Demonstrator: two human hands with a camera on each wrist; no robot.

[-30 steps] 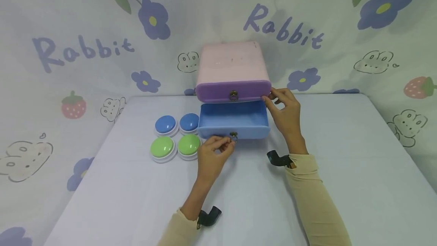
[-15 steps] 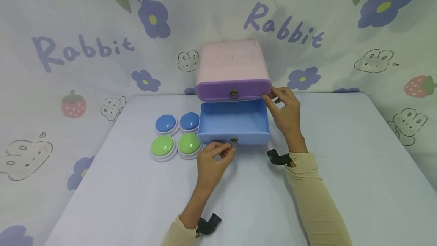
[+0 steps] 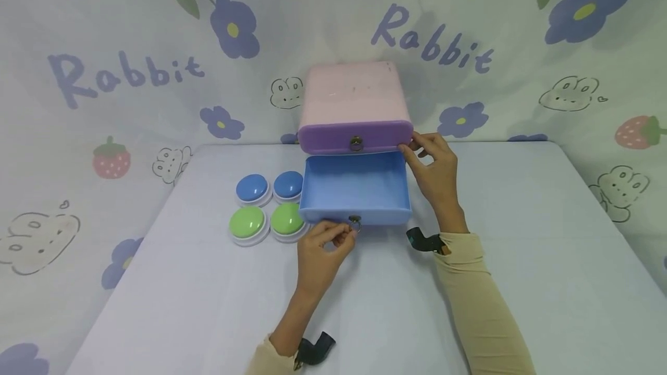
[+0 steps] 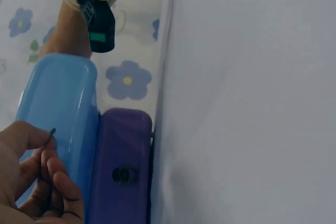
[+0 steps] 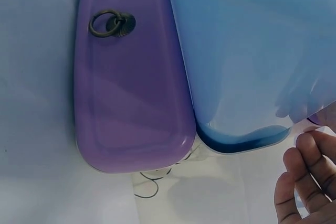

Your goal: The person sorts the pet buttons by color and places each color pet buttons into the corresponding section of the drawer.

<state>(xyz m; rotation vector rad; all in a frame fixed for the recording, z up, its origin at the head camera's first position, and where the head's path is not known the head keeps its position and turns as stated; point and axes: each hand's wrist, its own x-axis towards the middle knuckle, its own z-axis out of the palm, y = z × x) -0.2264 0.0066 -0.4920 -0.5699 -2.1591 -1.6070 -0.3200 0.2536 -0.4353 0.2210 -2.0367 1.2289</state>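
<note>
A pink cabinet (image 3: 356, 91) with a purple top drawer (image 3: 385, 136) stands at the back middle of the table. Below it, the light blue drawer (image 3: 323, 216) is pulled far out, and its visible inside holds nothing. My left hand (image 3: 320, 256) pinches the blue drawer's ring pull (image 3: 355, 225) between thumb and fingers. At the cabinet's front right corner, my right hand (image 3: 439, 175) grips the edge, thumb on the front and fingers at the side. Both wrist views show a lower purple drawer (image 5: 131, 98) with its own ring (image 5: 105, 23), closed beneath the blue one.
Left of the cabinet sit two blue push buttons (image 3: 252, 188) and two green push buttons (image 3: 247, 222) on white bases. One green button lies close to the blue drawer's left front corner. A printed cloth (image 3: 156, 10) hangs behind the white table (image 3: 547, 259).
The blue drawer has slid further out toward me, the left hand moving back with its ring. The right hand stays at the cabinet's corner. The buttons have not moved.
</note>
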